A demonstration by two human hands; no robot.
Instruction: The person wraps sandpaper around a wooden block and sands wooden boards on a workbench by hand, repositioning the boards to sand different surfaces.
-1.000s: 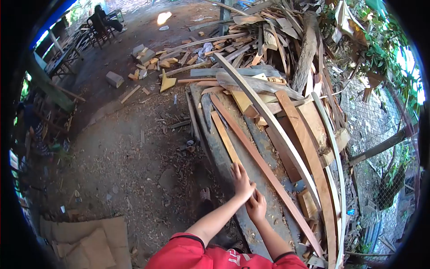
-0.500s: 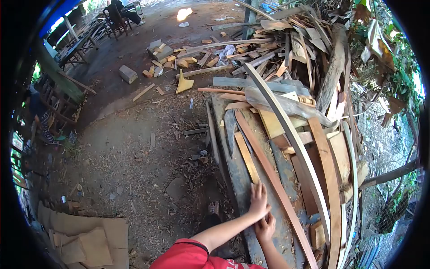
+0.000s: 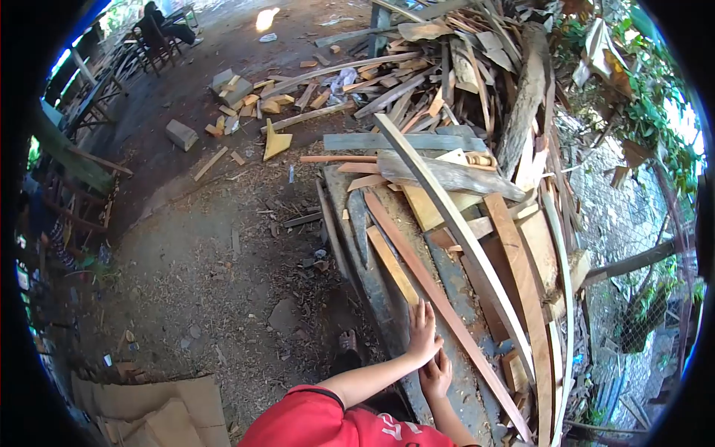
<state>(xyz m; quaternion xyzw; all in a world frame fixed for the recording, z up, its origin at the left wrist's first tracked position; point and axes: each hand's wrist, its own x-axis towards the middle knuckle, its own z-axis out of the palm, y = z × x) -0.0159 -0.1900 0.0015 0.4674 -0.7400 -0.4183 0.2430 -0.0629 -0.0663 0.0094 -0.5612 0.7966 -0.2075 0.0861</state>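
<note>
A narrow yellowish wood strip lies lengthwise on the worn workbench. At its near end is my left hand, palm down, its fingers stretched out and lying against the wood. Just below and touching it, my right hand has its fingers bent round something dark that is mostly hidden. A long reddish-brown strip runs along the bench to the right of both hands. Further right lie a long curved pale strip and a wide brown board.
A heap of scrap wood and a thick log stand beyond the bench. Offcuts and a grey block lie on the ground. Cardboard is at lower left. A person sits in the far upper left.
The view has shifted, so the bench and wood appear further left. My left hand's fingers are slightly more spread; both hands stay near the strip's near end.
</note>
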